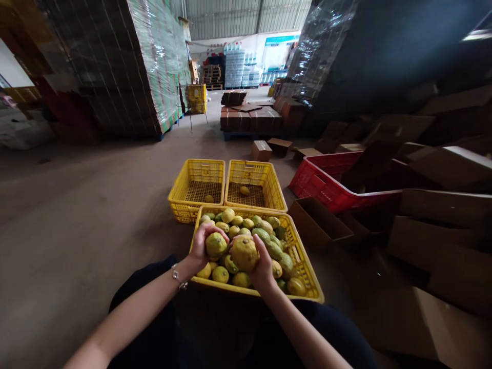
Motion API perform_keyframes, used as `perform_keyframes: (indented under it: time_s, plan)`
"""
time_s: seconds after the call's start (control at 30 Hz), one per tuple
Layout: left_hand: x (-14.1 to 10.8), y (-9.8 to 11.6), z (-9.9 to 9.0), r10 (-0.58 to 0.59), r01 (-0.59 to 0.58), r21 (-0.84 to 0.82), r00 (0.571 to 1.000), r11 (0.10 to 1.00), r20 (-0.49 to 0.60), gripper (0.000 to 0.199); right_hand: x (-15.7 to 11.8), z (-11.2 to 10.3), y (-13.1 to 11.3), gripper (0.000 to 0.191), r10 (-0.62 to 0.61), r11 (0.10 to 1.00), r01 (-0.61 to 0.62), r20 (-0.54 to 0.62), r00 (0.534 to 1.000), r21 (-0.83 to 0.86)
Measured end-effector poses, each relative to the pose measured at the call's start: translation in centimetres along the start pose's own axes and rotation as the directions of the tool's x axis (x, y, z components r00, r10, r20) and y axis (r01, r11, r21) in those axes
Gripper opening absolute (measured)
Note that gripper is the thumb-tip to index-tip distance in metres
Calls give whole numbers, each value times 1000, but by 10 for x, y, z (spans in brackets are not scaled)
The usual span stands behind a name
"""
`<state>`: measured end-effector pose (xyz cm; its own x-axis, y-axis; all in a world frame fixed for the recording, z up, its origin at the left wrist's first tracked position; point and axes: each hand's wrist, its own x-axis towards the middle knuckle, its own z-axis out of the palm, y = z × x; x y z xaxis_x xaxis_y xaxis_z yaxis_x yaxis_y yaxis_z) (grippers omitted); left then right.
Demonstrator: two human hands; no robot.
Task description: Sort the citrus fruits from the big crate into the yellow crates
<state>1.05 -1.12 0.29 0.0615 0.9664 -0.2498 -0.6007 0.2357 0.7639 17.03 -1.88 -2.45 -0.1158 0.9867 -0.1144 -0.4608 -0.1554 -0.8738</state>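
My left hand (200,245) is wrapped round a yellow-green fruit (216,245). Closed on a larger yellow fruit (245,253) is my right hand (263,266), just to the right of the first fruit. Both fruits are held above a full yellow crate (307,256) of green and yellow fruits. Behind it stand two more yellow crates side by side. The left one (179,197) holds one small fruit (208,199) near its front, and the right one (274,187) has one fruit (244,190) on its bottom.
A red crate (323,187) stands to the right among open cardboard boxes (321,221). Farther back are flat cartons on a pallet (249,121), a wrapped stack (157,61) at the left and a metal stand. Bare floor (96,205) shows at the left.
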Motion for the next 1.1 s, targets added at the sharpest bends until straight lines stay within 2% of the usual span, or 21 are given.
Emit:
perform_keyframes:
  time_s: [0.1, 0.23, 0.47, 0.67, 0.87, 1.1]
  plan:
    - [-6, -1, 2, 63, -65, 100, 998, 993, 26, 45, -7, 6, -2, 46, -60, 996, 56, -71, 996, -63]
    - [-12, -3, 1, 174, -176, 199, 984, 964, 24, 47, -14, 13, -13, 45, -145, 973, 139, -22, 989, -185]
    - [-13, -10, -5, 225, -241, 243, 970, 939, 95, 45, -16, 12, -17, 42, -198, 946, 200, 35, 980, -254]
    - [-13, -6, -4, 262, -291, 276, 955, 916, 138, 41, -16, 12, -15, 42, -253, 929, 255, 42, 967, -269]
    - [-14, -3, 3, 258, -286, 259, 957, 923, 135, 40, -17, 12, -14, 41, -274, 918, 273, 38, 961, -286]
    - [-17, -1, 9, 192, -200, 151, 979, 968, 65, 38, -17, 12, -12, 38, -261, 928, 263, 44, 964, -265]
